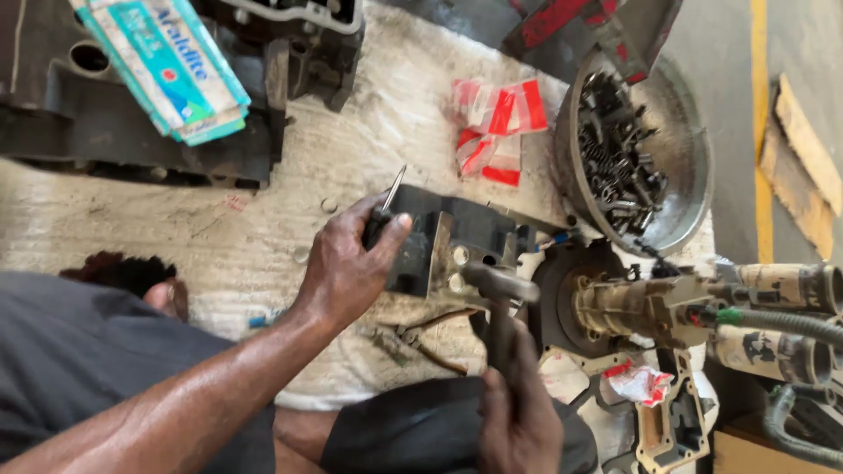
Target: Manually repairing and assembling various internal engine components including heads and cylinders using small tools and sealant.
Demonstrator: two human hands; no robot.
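My left hand pinches a thin metal rod against the dark metal block, the rod's long axis tilting up and away from me. The block lies on the pale sacking. My right hand is clenched around a hammer, head resting at the block's near edge. Beyond the block: red-and-white packets; far left, a teal-and-white carton.

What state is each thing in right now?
Left hand: gripping a thin metal tool against the block.
Right hand: closed on hammer handle.
Hammer: head resting at the block's edge.
Dark metal block: lying on the cloth.
Metal bowl: tilted, full of small parts.
Pliers: lying unused.
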